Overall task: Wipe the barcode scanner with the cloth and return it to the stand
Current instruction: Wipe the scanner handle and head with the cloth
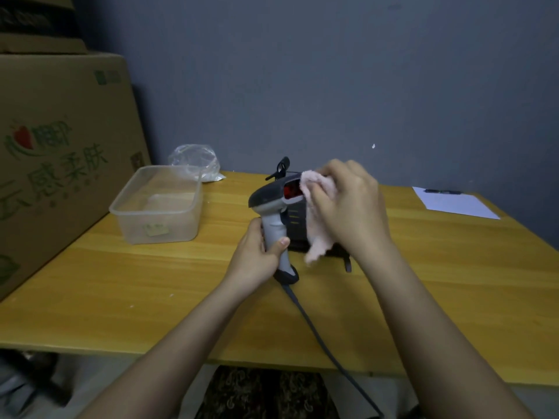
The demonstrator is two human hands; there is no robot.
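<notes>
A grey barcode scanner (270, 201) with a red scan window is held upright over the wooden table (151, 282). My left hand (257, 255) grips its handle. My right hand (348, 207) presses a pale pink cloth (317, 234) against the scanner's front, and the cloth's lower end hangs down. The dark stand (296, 228) sits right behind the scanner, mostly hidden by cloth and hand. The scanner's grey cable (320, 337) runs down off the table's near edge.
A clear plastic tub (157, 204) stands at the left, with a crumpled plastic bag (193, 161) behind it. A large cardboard box (60, 152) fills the far left. A sheet of paper (453, 202) with a pen (441, 192) lies at the back right.
</notes>
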